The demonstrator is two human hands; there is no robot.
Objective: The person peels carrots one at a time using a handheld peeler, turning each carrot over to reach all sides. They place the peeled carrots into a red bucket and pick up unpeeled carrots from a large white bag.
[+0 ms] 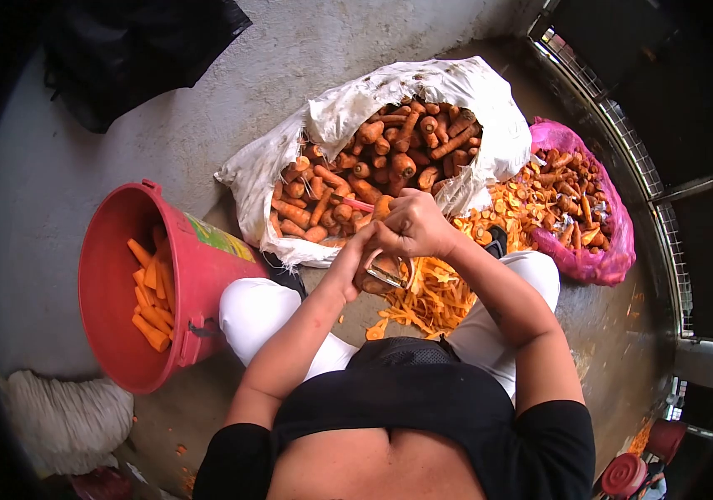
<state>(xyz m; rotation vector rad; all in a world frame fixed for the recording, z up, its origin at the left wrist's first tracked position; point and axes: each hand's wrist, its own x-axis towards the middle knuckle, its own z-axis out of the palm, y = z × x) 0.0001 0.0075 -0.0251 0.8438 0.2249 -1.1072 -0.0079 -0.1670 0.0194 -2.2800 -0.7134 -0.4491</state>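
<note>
My hands meet in front of me, over the near edge of a white sack (261,167) full of unpeeled carrots (402,167). My right hand (416,223) is closed in a fist, its knuckles up. Pressed against it from the left, my left hand (355,262) has its fingers curled in, and I cannot tell what lies inside them. Below the two hands shows a metal-bladed tool that looks like a peeler (386,272), its grip hidden by my right hand. A heap of carrot peelings (427,300) lies on the floor between my legs.
Left of my knee, a red bucket (115,333) leans with peeled carrots (152,287) inside. A pink bag (619,242) of carrot pieces lies to the right. Black plastic (132,58) hangs at the upper left; a pale sack (69,417) sits lower left. Metal mesh (640,150) borders the right side.
</note>
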